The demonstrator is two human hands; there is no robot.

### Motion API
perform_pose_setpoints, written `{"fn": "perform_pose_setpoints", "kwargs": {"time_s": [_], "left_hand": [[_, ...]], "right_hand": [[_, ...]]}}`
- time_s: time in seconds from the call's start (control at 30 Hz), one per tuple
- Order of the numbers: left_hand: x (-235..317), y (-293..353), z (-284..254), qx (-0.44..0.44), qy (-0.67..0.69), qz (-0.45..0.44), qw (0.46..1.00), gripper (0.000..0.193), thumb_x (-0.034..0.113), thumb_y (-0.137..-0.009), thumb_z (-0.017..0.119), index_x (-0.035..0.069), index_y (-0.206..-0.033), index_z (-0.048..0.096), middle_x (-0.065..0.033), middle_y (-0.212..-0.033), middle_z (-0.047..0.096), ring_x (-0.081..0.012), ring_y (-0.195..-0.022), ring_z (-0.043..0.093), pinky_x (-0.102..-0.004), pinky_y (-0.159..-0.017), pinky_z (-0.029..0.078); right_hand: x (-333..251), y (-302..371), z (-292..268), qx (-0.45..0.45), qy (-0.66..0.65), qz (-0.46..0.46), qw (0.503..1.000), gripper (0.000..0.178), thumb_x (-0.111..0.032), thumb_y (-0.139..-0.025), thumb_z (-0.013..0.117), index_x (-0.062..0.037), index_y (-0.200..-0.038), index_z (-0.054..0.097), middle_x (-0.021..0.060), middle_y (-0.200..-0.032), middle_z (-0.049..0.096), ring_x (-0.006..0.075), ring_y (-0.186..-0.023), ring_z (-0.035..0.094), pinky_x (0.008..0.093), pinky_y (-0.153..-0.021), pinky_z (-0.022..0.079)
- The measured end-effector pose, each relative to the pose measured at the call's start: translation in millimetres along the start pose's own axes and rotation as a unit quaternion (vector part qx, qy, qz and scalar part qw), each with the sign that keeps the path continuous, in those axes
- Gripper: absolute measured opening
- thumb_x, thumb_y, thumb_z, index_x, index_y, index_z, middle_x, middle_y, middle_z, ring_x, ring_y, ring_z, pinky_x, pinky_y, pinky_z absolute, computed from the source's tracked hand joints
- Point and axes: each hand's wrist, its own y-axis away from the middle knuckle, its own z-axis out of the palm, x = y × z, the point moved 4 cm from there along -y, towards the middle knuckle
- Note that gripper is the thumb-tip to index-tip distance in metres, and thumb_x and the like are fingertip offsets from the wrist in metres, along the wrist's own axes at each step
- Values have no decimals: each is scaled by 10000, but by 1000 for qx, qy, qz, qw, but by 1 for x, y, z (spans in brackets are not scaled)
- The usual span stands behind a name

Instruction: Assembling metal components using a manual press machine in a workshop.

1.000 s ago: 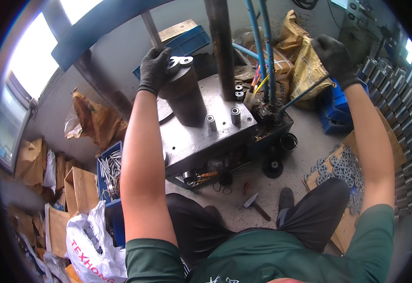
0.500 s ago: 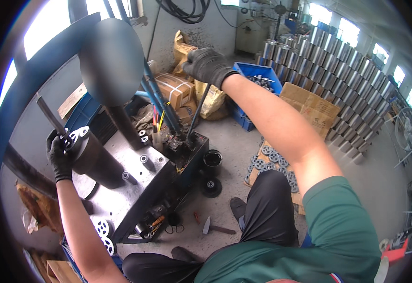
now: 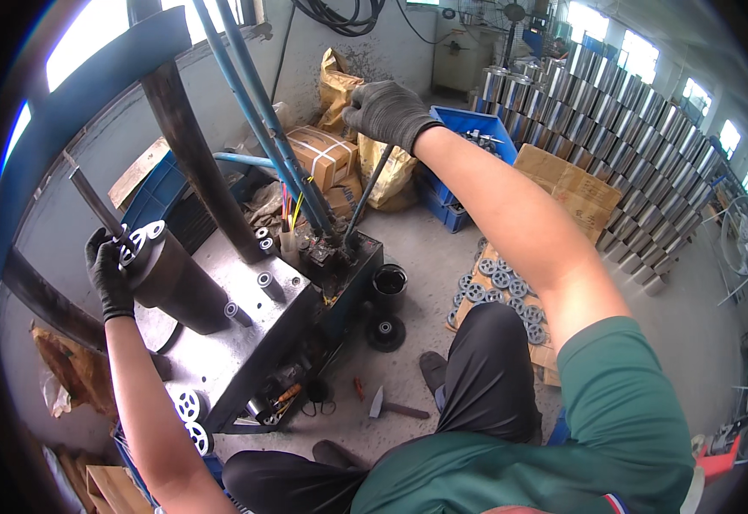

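My left hand (image 3: 110,278), in a dark glove, is closed round the lower end of a metal rod (image 3: 95,201). The rod leans up to the left from the top of a dark cylinder (image 3: 177,283), where a white spoked wheel (image 3: 138,244) partly shows. This cylinder stands tilted in the view on a metal machine table (image 3: 211,368). Out to the right, my right hand (image 3: 391,116), also gloved, is closed at the upper end of a dark lever (image 3: 370,193) that rises from the machine's oily block; the glove hides the lever's tip.
Thick dark columns (image 3: 198,163) and blue pipes (image 3: 258,107) rise behind the table. A hammer (image 3: 395,407) and black pots (image 3: 388,287) lie on the floor. Grey wheels (image 3: 501,278) rest on cardboard by my knee. Shiny metal cylinders (image 3: 597,120) are stacked at the far right.
Both hands keep their holds, and the view has shifted slightly. The large blurred dark shape in front of the column at upper left is gone, so the column and pipes now show.
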Motion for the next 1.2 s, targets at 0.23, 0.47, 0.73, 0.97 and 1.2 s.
{"fn": "perform_pose_setpoints", "kwargs": {"time_s": [0.23,0.47,0.73,0.97,1.2], "left_hand": [[1,-7,10,-11,-17,-77,997,298,96,-934,550,22,-1180,702,-76,-1022,737,-151,-841,660,-277,-797,568],[10,10,64,36,-123,-59,990,230,190,-951,706,70,-1147,719,-17,-929,715,-96,-791,619,-264,-712,535],[37,26,63,112,-292,79,946,174,142,-883,670,52,-1027,707,-31,-862,667,-135,-771,604,-319,-713,536],[47,38,71,219,-296,79,926,192,167,-865,670,16,-976,707,-159,-901,748,-286,-857,733,-411,-802,572],[68,60,102,122,-275,29,953,307,297,-944,628,22,-1052,712,-192,-934,768,-344,-910,753,-428,-884,573]], "right_hand": [[-4,6,1,-15,28,-4,999,389,-415,-946,636,-53,-996,770,185,-1004,759,346,-986,730,468,-905,569],[0,63,-11,59,-20,-133,989,327,-330,-976,649,-24,-881,714,193,-880,709,358,-882,716,448,-811,569],[-51,210,-44,-20,-60,-275,959,254,-183,-814,769,-52,-1018,692,141,-999,698,338,-925,682,436,-794,541],[-159,206,-7,-17,-215,-325,921,319,-134,-808,764,-37,-1106,707,149,-1121,703,362,-997,684,467,-884,542],[-240,174,152,-69,-249,-346,902,295,-143,-849,725,-84,-1136,684,140,-1185,695,357,-1072,668,464,-974,517]]}}
